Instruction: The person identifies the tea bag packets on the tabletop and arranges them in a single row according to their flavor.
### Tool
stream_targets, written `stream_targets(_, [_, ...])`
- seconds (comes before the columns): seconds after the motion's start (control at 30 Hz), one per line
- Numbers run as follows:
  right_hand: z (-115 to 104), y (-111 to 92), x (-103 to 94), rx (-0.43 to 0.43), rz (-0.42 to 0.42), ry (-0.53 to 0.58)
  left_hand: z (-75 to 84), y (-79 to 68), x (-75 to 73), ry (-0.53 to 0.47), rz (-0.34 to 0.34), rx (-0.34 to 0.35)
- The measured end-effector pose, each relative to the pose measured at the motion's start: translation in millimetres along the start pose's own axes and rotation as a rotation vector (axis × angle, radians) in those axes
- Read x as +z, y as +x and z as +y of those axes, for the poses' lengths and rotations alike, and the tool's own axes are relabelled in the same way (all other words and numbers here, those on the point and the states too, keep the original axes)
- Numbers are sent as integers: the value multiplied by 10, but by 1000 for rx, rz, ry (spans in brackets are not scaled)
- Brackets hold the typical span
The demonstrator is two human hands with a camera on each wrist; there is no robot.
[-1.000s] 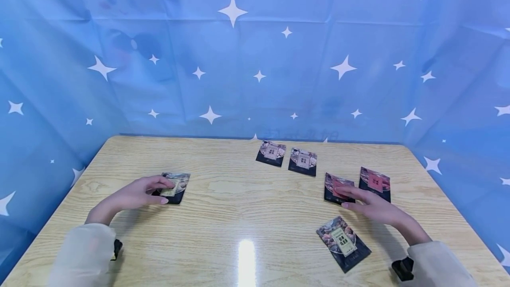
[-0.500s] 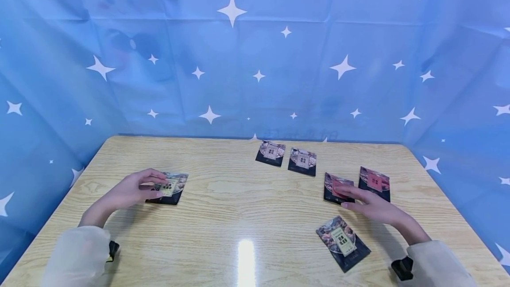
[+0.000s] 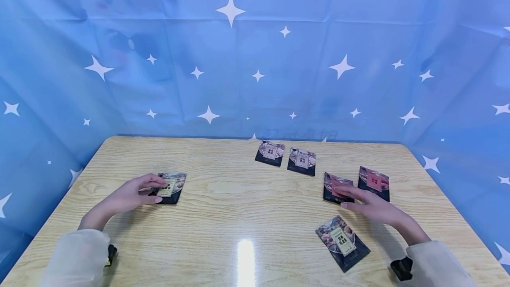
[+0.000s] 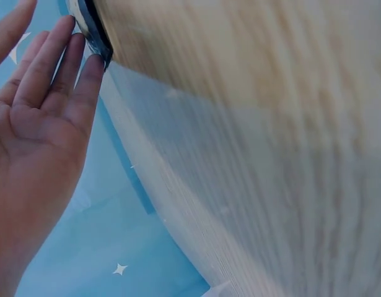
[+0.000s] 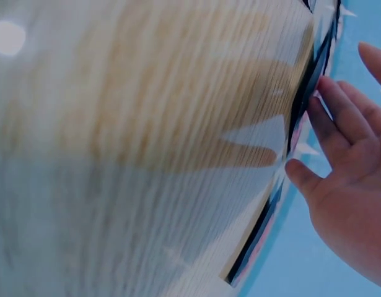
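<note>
Pale-yellow-labelled packet (image 3: 177, 188), black along its base — left grip (image 3: 129, 195) loose, fingers lightly over it; red-labelled packet (image 3: 329, 191), dark-edged — right grip (image 3: 371, 205) relaxed, fingers outstretched against it

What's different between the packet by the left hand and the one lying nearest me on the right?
The left packet is partly covered by the left hand; the front packet is in full view, with no hand on it. The left packet lies nearly straight; the front packet is turned diagonally. Both have a yellow-green label and a dark lower part.
</note>
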State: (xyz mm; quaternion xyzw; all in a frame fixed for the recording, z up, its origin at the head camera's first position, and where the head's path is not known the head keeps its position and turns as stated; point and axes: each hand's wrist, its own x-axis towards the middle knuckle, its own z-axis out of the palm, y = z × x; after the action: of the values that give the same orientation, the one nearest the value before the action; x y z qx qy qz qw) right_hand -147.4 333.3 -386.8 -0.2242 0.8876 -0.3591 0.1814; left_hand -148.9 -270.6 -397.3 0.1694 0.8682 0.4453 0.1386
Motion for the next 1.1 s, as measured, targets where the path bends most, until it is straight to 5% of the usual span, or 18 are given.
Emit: stream_targets(1.1, [-8, -2, -30, -12, -36, 0, 54, 14, 42, 8, -15, 28])
